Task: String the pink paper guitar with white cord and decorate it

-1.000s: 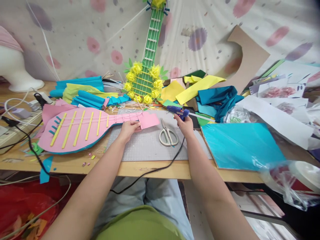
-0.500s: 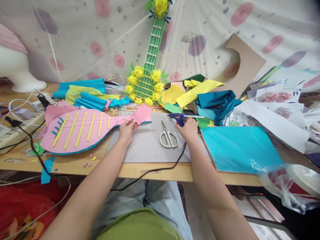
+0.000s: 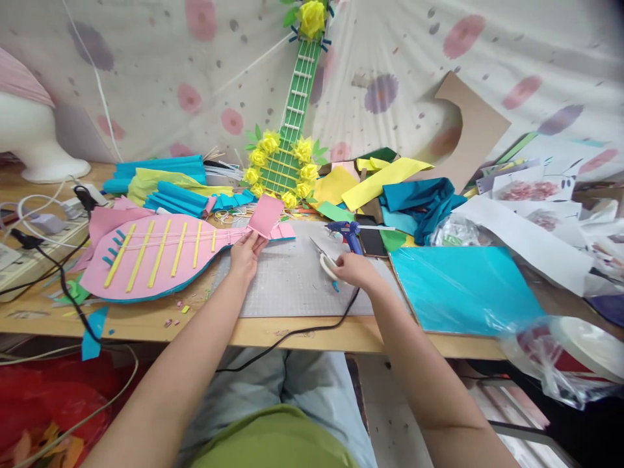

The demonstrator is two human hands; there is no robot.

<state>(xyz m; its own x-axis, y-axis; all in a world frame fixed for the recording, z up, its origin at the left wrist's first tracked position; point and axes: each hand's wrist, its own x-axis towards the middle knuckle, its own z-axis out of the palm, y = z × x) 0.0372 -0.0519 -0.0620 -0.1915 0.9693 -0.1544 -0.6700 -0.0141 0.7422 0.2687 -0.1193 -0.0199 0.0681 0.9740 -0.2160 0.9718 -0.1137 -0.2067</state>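
Left hand [image 3: 245, 250] is pinching the pink foam flap [image 3: 266, 215] upright — right hand [image 3: 351, 268] is closing on the scissors [image 3: 325, 261], blades pointing away toward that flap.

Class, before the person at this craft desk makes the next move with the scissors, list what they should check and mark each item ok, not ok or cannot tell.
1. Right hand has hold of the scissors: ok, it lies on the handles.
2. Scissor blades shut: cannot tell, only one tip shows.
3. Left hand steadies the pink paper flap: ok, the flap is raised at the neck of the pink paper instrument.
4. Glue gun set down away from both hands: ok, it lies on the grey cutting mat.
5. Glue gun cord away from the scissors: not ok, it runs under the right wrist.
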